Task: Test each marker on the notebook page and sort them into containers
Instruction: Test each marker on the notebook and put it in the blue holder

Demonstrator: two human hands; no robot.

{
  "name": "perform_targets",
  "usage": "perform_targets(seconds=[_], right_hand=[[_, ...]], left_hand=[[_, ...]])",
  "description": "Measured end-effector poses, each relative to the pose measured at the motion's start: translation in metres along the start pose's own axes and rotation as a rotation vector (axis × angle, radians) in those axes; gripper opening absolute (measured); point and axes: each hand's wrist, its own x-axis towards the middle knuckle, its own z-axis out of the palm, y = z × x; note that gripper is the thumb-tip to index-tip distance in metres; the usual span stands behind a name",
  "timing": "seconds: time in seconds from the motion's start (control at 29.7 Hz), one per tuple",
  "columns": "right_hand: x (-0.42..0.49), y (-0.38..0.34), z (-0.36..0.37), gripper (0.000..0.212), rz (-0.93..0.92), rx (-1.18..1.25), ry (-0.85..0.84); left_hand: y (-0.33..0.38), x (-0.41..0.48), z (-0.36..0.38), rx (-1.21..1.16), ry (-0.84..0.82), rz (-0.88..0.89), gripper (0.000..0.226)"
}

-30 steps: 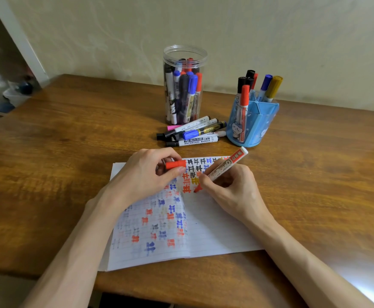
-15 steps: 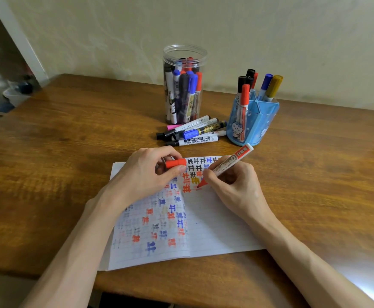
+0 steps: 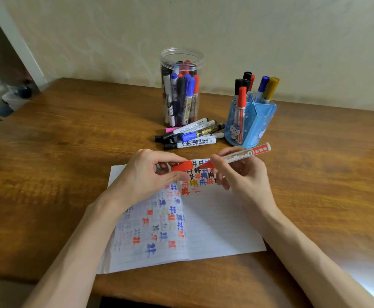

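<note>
An open notebook lies on the wooden table, its pages covered with red, blue and black test marks. Above its top edge my right hand grips a red marker with its red tip pointing left. My left hand pinches the marker's red cap, a small gap away from the tip. A clear jar full of markers stands behind. To its right stands a blue pen holder with several markers.
Several loose markers lie in a pile between the jar and the notebook. The wall runs close behind the containers. The table's front edge is just below the notebook.
My right hand has lifted the red marker off the page and swung its tip toward the cap. My left hand has risen slightly with the cap.
</note>
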Motion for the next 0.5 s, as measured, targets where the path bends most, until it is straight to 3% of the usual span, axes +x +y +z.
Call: perform_targets(seconds=[0.3,0.5], right_hand=[[-0.0034,-0.0012,0.0026,0.015,-0.075,0.034,-0.120],[-0.0034,-0.0044,0.0054,0.025,0.117,0.165,-0.179]], left_hand=[[0.0027,-0.0014,0.0036,-0.008,-0.012,0.056,0.052],[-0.0031,0.0009,0.0049,0.025,0.035,0.086,0.031]])
